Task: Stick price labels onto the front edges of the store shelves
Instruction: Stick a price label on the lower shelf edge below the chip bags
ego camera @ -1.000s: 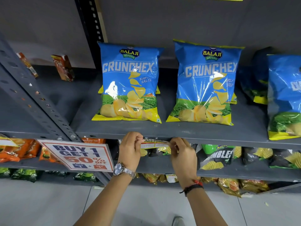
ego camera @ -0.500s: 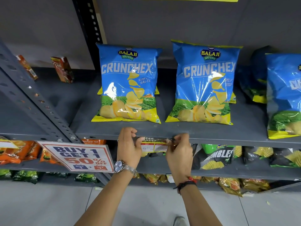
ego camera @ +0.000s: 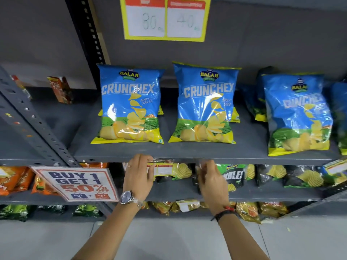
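Note:
A price label [ego camera: 164, 167] with a red and yellow header sits on the front edge of the grey shelf [ego camera: 253, 161], below the left blue Crunchex bag [ego camera: 129, 107]. My left hand [ego camera: 138, 176] has its fingers spread, and its fingertips rest over the label's left end. A little to the right of the label, my right hand [ego camera: 211, 180] is off it, with fingers loosely curled and blurred. Nothing shows in either hand.
Two more Crunchex bags [ego camera: 205, 106] lie on the shelf. A "Buy 1 Get 1" sign [ego camera: 78, 184] hangs at the left by the slanted perforated post [ego camera: 32, 126]. A yellow price card [ego camera: 165, 18] hangs above. Another label [ego camera: 336, 166] sits on the edge at far right. Snack bags [ego camera: 234, 175] fill the lower shelves.
Both hands pinched the label against the shelf edge before. Now my right hand has let go and moved right, and my left hand's fingers have spread. The view has tilted up.

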